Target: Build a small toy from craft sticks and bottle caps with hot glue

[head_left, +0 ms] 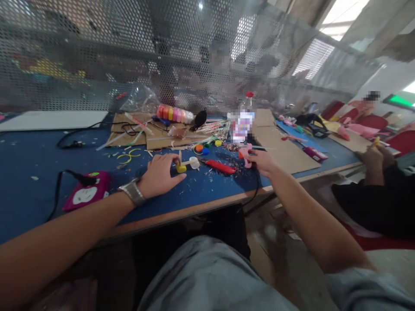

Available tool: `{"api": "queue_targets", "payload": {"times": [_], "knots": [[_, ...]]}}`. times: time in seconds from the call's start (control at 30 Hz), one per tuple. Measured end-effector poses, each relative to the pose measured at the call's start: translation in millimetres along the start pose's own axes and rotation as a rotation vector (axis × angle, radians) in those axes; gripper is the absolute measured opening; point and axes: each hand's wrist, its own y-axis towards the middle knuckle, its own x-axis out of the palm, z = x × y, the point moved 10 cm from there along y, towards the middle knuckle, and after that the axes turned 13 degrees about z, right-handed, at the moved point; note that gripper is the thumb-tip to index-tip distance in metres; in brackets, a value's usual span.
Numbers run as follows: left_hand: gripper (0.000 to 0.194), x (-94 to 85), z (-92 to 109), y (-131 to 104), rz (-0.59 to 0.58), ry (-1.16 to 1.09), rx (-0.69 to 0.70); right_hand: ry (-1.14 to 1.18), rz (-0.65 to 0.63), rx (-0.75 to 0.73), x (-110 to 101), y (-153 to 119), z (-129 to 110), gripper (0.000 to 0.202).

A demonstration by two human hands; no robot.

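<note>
My left hand (160, 172), with a watch on its wrist, is closed loosely around a small piece just above the blue table. This piece has a yellow bottle cap (181, 169) with craft sticks (188, 163) and a white cap (194, 163) at its far end. The thumb and index finger lie at either side of the yellow cap. In my right hand (264, 162) is a pink hot glue gun (247, 156), gripped at the table's front part. Between the hands lies a red utility knife (221, 166), its blade end pointing left.
Loose bottle caps (205, 151), cardboard (129, 136), a roll of coloured clay (175, 114) and a bottle (244, 121) lie behind. A magenta box with a cable (87, 190) is at left. Perforated metal panel (129, 56) borders the table. Another person's hands (374, 157) work at right.
</note>
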Motion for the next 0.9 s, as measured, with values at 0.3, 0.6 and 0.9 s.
{"api": "queue_targets", "payload": {"times": [0.3, 0.6, 0.9], "knots": [[0.047, 0.9, -4.5, 3.3, 0.023, 0.0, -0.028, -0.356, -0.049, -0.077, 11.2, -9.8, -8.5, 0.043], [0.039, -11.2, -7.7, 3.5, 0.15, -0.086, -0.049, -0.635, 0.172, -0.559, 7.6, -63.2, -78.5, 0.022], [0.042, -23.2, -29.2, 10.9, 0.293, -0.182, -0.162, -0.608, -0.365, -1.027, 192.5, -141.1, -109.8, 0.061]]}}
